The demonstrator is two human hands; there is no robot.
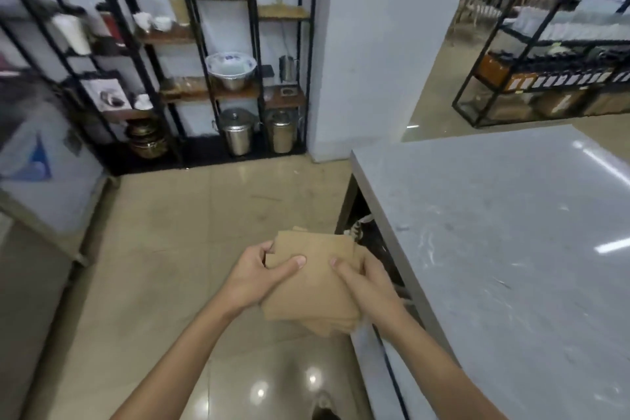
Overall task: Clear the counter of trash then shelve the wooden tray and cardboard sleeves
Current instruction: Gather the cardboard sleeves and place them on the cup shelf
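The left thumb point(293, 263) lies flat on top of the cardboard sleeves point(312, 280), and the other fingers curl under the left edge. The right thumb point(337, 266) presses on top too, with its fingers wrapped around the right edge. So both hands are grasping the brown stack between them, one on each side.

The left hand point(259, 274) and the right hand point(370, 286) sit close together, low and near the body. Both arms are bare and reach forward from the bottom of the view, bent a little inward so the hands meet in the middle.

The sleeves are up in the air over the shiny floor point(191, 249), just left of the grey counter point(494, 232). The bottom pieces stick out a bit at the near corner, so the stack is not neat.

To do this step well, I think the hands should squeeze the stack from both sides and tap the edges even, so no piece slips out. Then carry it flat to the black shelves point(238, 54) far ahead by the wall. There looks to be a bare wooden board high on the right side of them.
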